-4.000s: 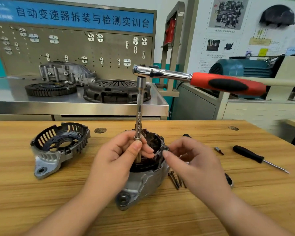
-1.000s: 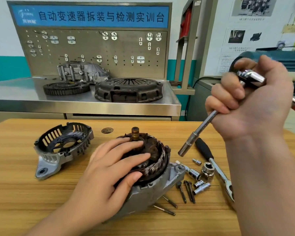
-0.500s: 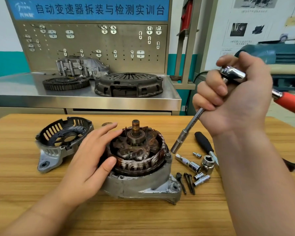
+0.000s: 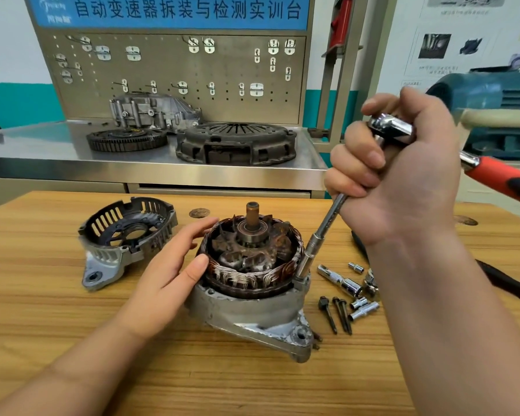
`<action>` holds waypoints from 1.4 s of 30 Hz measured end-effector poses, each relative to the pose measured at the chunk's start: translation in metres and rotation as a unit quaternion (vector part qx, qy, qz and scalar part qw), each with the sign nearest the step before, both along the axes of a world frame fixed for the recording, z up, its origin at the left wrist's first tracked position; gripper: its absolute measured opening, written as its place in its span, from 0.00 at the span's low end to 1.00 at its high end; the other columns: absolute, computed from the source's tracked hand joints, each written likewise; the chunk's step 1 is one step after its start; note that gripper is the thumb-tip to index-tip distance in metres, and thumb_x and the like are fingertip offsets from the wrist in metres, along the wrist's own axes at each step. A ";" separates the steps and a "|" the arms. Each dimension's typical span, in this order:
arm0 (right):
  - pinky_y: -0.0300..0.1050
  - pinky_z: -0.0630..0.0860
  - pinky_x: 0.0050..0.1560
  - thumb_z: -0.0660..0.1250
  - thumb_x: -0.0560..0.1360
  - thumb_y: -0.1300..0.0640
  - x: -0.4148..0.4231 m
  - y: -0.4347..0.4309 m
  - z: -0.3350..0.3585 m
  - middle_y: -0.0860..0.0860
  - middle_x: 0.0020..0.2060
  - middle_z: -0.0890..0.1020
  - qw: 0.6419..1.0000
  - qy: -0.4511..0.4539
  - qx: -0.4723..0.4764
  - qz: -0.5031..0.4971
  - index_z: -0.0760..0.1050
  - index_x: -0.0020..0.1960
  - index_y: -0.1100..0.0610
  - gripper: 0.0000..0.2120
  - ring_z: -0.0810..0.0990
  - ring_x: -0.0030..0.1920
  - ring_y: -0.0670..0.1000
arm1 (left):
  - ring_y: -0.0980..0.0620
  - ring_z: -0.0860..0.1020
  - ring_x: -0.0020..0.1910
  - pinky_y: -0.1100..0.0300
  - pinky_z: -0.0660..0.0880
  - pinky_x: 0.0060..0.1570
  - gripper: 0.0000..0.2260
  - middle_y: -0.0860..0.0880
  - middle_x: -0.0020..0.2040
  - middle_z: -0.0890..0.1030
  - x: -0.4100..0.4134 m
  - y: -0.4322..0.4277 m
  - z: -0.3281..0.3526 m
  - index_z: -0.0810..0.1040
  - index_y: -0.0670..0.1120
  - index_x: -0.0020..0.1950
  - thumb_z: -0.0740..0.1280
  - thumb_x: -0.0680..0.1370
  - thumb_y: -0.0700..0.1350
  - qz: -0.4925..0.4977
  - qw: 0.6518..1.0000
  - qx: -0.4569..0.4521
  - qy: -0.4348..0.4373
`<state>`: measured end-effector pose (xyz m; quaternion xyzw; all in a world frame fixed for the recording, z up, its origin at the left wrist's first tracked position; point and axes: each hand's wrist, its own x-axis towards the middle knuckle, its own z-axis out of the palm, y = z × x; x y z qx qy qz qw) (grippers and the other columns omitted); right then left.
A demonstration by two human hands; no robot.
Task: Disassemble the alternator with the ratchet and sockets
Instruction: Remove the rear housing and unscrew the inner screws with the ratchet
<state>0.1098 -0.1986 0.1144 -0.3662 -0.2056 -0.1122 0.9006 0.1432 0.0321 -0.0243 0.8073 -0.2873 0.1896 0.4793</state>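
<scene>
The alternator (image 4: 249,283) stands in the middle of the table (image 4: 72,340), right in front of you. It is open on top, with the copper windings and the rusty shaft pointing up. Your left hand (image 4: 174,265) lies against its left side, fingers straight and relaxed, thumb touching the windings. Your right hand (image 4: 403,175) is curled tight round the head of the ratchet (image 4: 391,127), whose red handle juts off to the right. From your fist the extension (image 4: 318,238) slants down and left, and its tip meets the alternator's right rim.

Just right of the alternator lie three dark bolts (image 4: 336,313) and several loose sockets (image 4: 360,307), close together on the wood. Your right forearm hides part of that pile. A screwdriver (image 4: 505,280) with a black handle lies further right, partly behind the arm. The removed cover (image 4: 126,235) rests well to the left, open side up.

The table is pale wood with visible grain. Behind it stands a steel bench (image 4: 42,148) carrying a ring gear (image 4: 126,139), a clutch cover (image 4: 237,142) and a grey casting (image 4: 153,111). A pegboard (image 4: 168,70) with hooks rises behind the bench under a blue sign. A green motor (image 4: 487,91) sits at the far right, with posters on the wall above it.
</scene>
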 end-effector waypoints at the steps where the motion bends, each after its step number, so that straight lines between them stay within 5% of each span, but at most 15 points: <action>1: 0.34 0.52 0.23 0.52 0.82 0.51 0.000 0.001 0.000 0.48 0.21 0.60 1.000 -0.005 -0.005 0.004 0.71 0.36 0.55 0.19 0.52 0.22 0.46 | 0.61 0.68 0.69 0.69 0.66 0.63 0.26 0.63 0.68 0.71 0.001 0.001 0.000 0.64 0.59 0.71 0.55 0.76 0.66 -0.001 1.000 -0.001 0.002; 5: 0.32 0.53 0.23 0.52 0.81 0.52 0.002 0.006 -0.002 0.47 0.21 0.60 0.998 -0.028 -0.038 0.045 0.70 0.36 0.55 0.17 0.53 0.21 0.45 | 0.62 0.68 0.68 0.62 0.66 0.63 0.24 0.62 0.67 0.73 0.005 0.007 0.002 0.68 0.59 0.69 0.60 0.74 0.61 0.002 0.998 -0.029 0.059; 9: 0.32 0.54 0.22 0.58 0.73 0.52 0.006 0.017 -0.001 0.47 0.21 0.61 0.989 -0.057 -0.078 0.110 0.70 0.37 0.55 0.10 0.55 0.20 0.44 | 0.63 0.75 0.61 0.69 0.72 0.55 0.19 0.61 0.61 0.78 0.011 0.011 0.005 0.73 0.59 0.63 0.69 0.73 0.58 0.009 0.986 -0.107 0.131; 16: 0.33 0.58 0.24 0.55 0.77 0.56 0.010 0.044 -0.003 0.48 0.22 0.63 0.972 -0.091 -0.116 0.182 0.70 0.37 0.57 0.12 0.58 0.21 0.45 | 0.61 0.79 0.55 0.68 0.74 0.49 0.16 0.58 0.54 0.82 0.007 0.000 0.011 0.77 0.54 0.59 0.64 0.72 0.55 0.056 0.975 -0.169 0.135; 19: 0.35 0.58 0.24 0.53 0.79 0.58 0.010 0.056 -0.004 0.48 0.22 0.62 0.971 -0.105 -0.123 0.176 0.69 0.38 0.57 0.12 0.58 0.21 0.46 | 0.64 0.77 0.55 0.75 0.71 0.48 0.11 0.60 0.54 0.81 -0.001 -0.010 0.013 0.77 0.56 0.59 0.64 0.77 0.53 0.047 0.982 -0.144 0.110; 23: 0.35 0.55 0.24 0.52 0.79 0.60 0.009 0.068 0.000 0.49 0.21 0.61 0.974 -0.095 -0.134 0.153 0.68 0.38 0.58 0.13 0.55 0.21 0.47 | 0.61 0.77 0.55 0.65 0.70 0.52 0.11 0.57 0.55 0.81 -0.011 -0.021 0.014 0.77 0.62 0.55 0.57 0.77 0.56 0.048 0.977 -0.162 0.126; 26: 0.34 0.55 0.25 0.52 0.79 0.60 0.007 0.072 0.004 0.49 0.21 0.60 0.973 -0.085 -0.154 0.146 0.68 0.38 0.58 0.13 0.54 0.21 0.47 | 0.68 0.76 0.51 0.75 0.69 0.47 0.11 0.64 0.51 0.80 -0.017 -0.026 0.016 0.76 0.65 0.52 0.55 0.76 0.57 0.059 0.978 -0.160 0.123; 28: 0.34 0.55 0.25 0.52 0.79 0.60 0.005 0.074 0.007 0.48 0.21 0.59 0.971 -0.086 -0.175 0.142 0.67 0.38 0.58 0.13 0.53 0.21 0.47 | 0.70 0.75 0.53 0.79 0.67 0.47 0.10 0.66 0.51 0.79 -0.019 -0.029 0.016 0.74 0.62 0.54 0.55 0.79 0.57 0.086 0.981 -0.138 0.107; 31: 0.34 0.54 0.24 0.52 0.79 0.60 0.000 0.076 0.008 0.48 0.21 0.60 0.967 -0.082 -0.200 0.135 0.67 0.38 0.57 0.13 0.53 0.21 0.47 | 0.59 0.73 0.61 0.58 0.68 0.64 0.14 0.57 0.57 0.77 -0.022 -0.033 0.013 0.73 0.56 0.60 0.55 0.79 0.54 0.127 0.982 -0.129 0.060; 34: 0.34 0.54 0.24 0.52 0.79 0.60 -0.004 0.076 0.008 0.48 0.21 0.59 0.966 -0.080 -0.220 0.109 0.67 0.38 0.58 0.12 0.53 0.21 0.47 | 0.52 0.71 0.65 0.46 0.66 0.66 0.13 0.52 0.60 0.75 -0.028 -0.037 0.018 0.73 0.52 0.60 0.55 0.79 0.52 0.144 0.978 -0.145 -0.046; 37: 0.35 0.54 0.25 0.53 0.80 0.60 -0.007 0.076 0.008 0.49 0.21 0.59 0.965 -0.088 -0.235 0.076 0.67 0.39 0.58 0.12 0.53 0.22 0.48 | 0.46 0.72 0.64 0.45 0.68 0.63 0.13 0.49 0.59 0.76 -0.035 -0.039 0.025 0.76 0.47 0.57 0.54 0.80 0.48 0.096 0.975 -0.138 -0.144; 42: 0.35 0.55 0.23 0.54 0.78 0.59 -0.007 0.070 0.003 0.50 0.21 0.61 0.967 -0.104 -0.230 0.027 0.68 0.38 0.59 0.11 0.55 0.20 0.48 | 0.52 0.76 0.54 0.55 0.70 0.56 0.16 0.50 0.51 0.79 -0.037 -0.051 0.036 0.77 0.42 0.54 0.53 0.81 0.48 0.040 0.974 -0.043 -0.217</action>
